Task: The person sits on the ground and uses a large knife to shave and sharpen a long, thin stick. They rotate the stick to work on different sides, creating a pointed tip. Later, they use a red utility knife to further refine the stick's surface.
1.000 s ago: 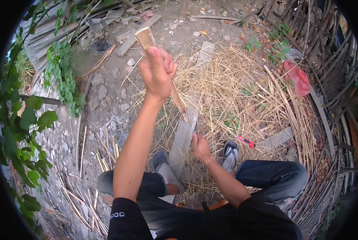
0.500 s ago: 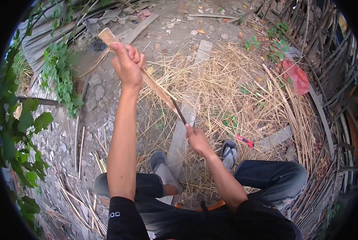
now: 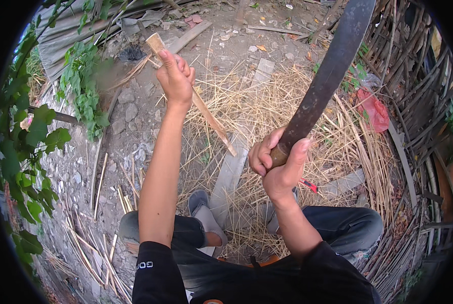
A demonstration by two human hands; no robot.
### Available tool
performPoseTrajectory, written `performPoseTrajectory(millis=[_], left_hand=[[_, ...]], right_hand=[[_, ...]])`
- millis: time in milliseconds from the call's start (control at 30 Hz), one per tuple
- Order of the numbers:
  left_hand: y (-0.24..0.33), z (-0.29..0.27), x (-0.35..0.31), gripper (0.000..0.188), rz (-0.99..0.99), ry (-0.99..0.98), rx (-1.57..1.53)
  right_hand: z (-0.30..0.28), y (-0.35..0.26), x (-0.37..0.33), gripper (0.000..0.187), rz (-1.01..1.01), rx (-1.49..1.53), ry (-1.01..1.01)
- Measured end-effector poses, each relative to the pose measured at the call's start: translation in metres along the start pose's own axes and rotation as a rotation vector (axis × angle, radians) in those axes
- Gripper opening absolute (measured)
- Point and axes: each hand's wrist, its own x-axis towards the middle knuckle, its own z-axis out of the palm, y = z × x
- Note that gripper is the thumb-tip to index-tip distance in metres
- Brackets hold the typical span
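Note:
My left hand (image 3: 176,81) is closed around a flat strip of wood, perhaps bamboo (image 3: 210,118), gripping it near its broad upper end. The strip slants down to the right, and its lower tip is over a grey board (image 3: 228,175) on the ground. In my right hand (image 3: 282,164) is a machete (image 3: 323,83), held by its handle, with the long dark blade raised up and to the right. The blade is apart from the strip. Most of the handle is hidden by my fingers.
Pale shavings (image 3: 287,109) litter the ground ahead. A red utility knife (image 3: 309,185) lies near my right foot. Leafy vines (image 3: 39,147) hang at the left, and a stick fence (image 3: 414,76) stands at the right beside a red plastic bag (image 3: 372,110).
My right hand has swung the machete up, away from the strip's lower end, so its blade now points upward. My left hand still holds the strip, slightly further right in the picture.

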Motion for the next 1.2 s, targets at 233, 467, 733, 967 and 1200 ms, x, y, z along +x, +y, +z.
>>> performPoseTrajectory(millis=[233,467,733,967,1200], left_hand=[[0.000,0.036,-0.013,0.065,-0.030,-0.114,-0.069],[0.009,-0.016,-0.012,0.064,-0.093,-0.145,-0.109],[0.006,0.009,-0.015,0.062,0.050,0.106,0.015],[-0.004,0.037,-0.018,0.059,0.126,0.116,0.022],[0.006,0.027,-0.024,0.061,0.056,-0.044,-0.019]], right_hand=[[-0.223,0.230,-0.088,0.057,0.666,-1.281,-0.059],[-0.228,0.202,-0.091,0.053,1.440,0.041,0.389],[-0.100,0.123,-0.007,0.052,0.646,-0.485,0.065],[-0.041,0.069,-0.010,0.061,-0.004,-0.117,0.060],[-0.156,0.172,-0.062,0.072,0.642,-1.164,-0.106]])
